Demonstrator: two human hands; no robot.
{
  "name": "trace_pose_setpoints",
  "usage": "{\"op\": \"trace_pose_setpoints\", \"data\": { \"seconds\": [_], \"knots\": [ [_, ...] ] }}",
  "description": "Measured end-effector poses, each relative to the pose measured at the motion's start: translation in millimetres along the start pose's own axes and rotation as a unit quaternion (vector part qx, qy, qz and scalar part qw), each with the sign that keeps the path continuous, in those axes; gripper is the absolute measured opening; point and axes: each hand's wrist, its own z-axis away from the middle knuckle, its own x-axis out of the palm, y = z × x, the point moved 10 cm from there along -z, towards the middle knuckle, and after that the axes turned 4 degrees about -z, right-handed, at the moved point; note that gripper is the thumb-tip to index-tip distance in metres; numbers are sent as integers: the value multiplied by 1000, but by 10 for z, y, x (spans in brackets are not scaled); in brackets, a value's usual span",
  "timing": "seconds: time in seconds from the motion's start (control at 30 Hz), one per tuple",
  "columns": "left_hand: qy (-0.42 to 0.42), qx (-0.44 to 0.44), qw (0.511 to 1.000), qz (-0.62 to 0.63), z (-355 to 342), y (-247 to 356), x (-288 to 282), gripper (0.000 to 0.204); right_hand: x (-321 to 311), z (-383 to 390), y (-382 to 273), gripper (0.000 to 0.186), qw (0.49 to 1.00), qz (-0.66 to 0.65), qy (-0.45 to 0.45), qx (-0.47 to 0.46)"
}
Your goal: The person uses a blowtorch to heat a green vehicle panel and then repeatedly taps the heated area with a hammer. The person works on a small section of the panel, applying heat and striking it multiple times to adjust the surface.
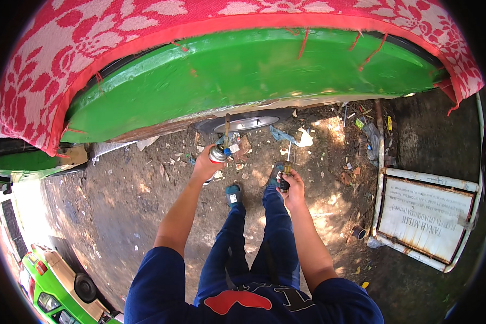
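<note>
My left hand (204, 167) is wrapped round a gas torch (217, 154), a can with a red and white top. Its blue knob shows beside the can, and a brass-coloured nozzle points away toward the green car panel (254, 73). In my right hand (293, 190) is what looks like a screwdriver (287, 168), with a yellowish and black handle. Its thin metal shaft points up and away from me. Both tools are held apart from each other, in front of the panel's lower edge. No flame can be made out at the nozzle.
A red floral cloth (146, 24) is draped over the car's top. Below the panel sits a wheel (245, 124). Scraps and a blue rag (281, 135) litter the dirt ground. On the right lies a rusty-framed white sign (421, 216); another green car (51, 294) stands at lower left.
</note>
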Motion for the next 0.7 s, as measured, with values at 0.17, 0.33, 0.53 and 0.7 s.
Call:
{"op": "trace_pose_setpoints", "data": {
  "seconds": [0.17,0.33,0.53,0.7],
  "knots": [
    [-2,-12,1000,-4,4,-61,-19,81,6,-9,21,29,1000,7,5,1],
    [5,-16,1000,-5,25,-53,-74,80,33,-14,54,29,1000,7,1,2],
    [3,-19,1000,-6,36,-81,-126,84,108,-1,79,30,1000,18,-5,3],
    [3,-16,1000,-12,38,-135,-141,86,152,3,91,30,1000,17,-7,3]
  ]
}}
